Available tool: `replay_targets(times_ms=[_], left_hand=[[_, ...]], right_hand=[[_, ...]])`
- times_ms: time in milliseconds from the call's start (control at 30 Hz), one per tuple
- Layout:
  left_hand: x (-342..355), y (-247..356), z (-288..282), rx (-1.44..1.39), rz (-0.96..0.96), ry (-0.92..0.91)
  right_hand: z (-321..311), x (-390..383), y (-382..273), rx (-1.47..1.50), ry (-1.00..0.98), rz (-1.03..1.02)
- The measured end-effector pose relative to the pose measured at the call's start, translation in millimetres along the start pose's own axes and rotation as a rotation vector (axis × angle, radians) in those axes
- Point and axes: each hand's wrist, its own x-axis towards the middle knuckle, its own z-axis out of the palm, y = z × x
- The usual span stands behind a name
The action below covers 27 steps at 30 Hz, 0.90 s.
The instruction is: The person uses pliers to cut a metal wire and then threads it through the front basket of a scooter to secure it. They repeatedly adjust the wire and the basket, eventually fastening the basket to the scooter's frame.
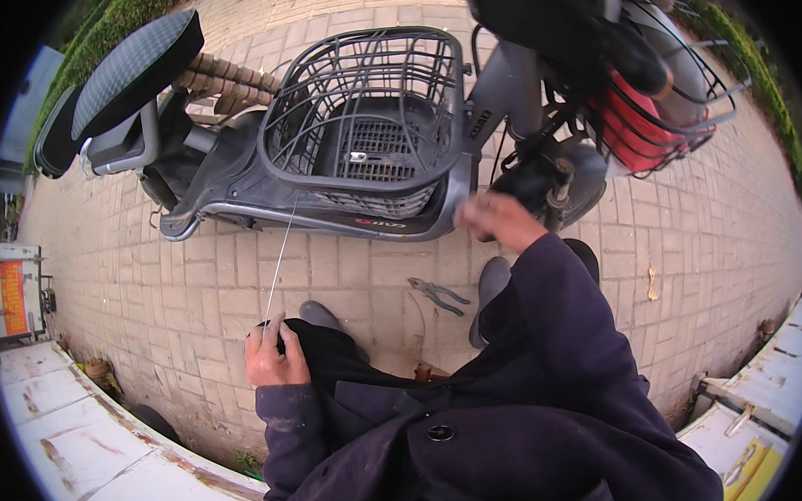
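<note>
A black wire basket [276,157] rests on the footboard of a grey electric scooter [238,211]. My left hand [277,353], low on the left, is closed around the end of a thin pale wire [280,257]. The wire runs straight and taut up to the basket's near left side. My right hand [500,219] is at the footboard's right end, just beyond the basket's near right corner. Motion blurs its fingers, and whether it holds anything cannot be made out. A pair of pliers [437,295] with dark teal handles lies on the paving between my feet.
The scooter's padded seat [138,74] rises at the far left. Its front wheel [586,184] is at the right, beside a wire rack holding a red thing [633,124]. White, rust-stained panels [114,442] flank me. A dry leaf [652,284] lies on the brick paving.
</note>
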Motion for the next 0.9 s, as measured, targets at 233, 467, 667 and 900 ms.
replay_targets(times_ms=[233, 467, 667, 900], left_hand=[[-6.9, 8.5, -3.1, 0.104, 0.144, 0.031], [-29.9, 29.5, -33.4, 0.111, 0.166, 0.065], [-18.7, 23.2, -28.7, -0.003, 0.1, 0.008], [-10.6, 20.3, -27.0, -0.06, 0.053, 0.005]], right_hand=[[1.1, 64.4, -50.4, 0.485, 0.622, -0.291], [-5.4, 83.7, -43.0, 0.325, 0.599, -0.444], [-2.1, 92.9, -45.6, 0.262, 0.705, -0.426], [-3.8, 109.3, -31.9, 0.477, 0.661, -0.568]])
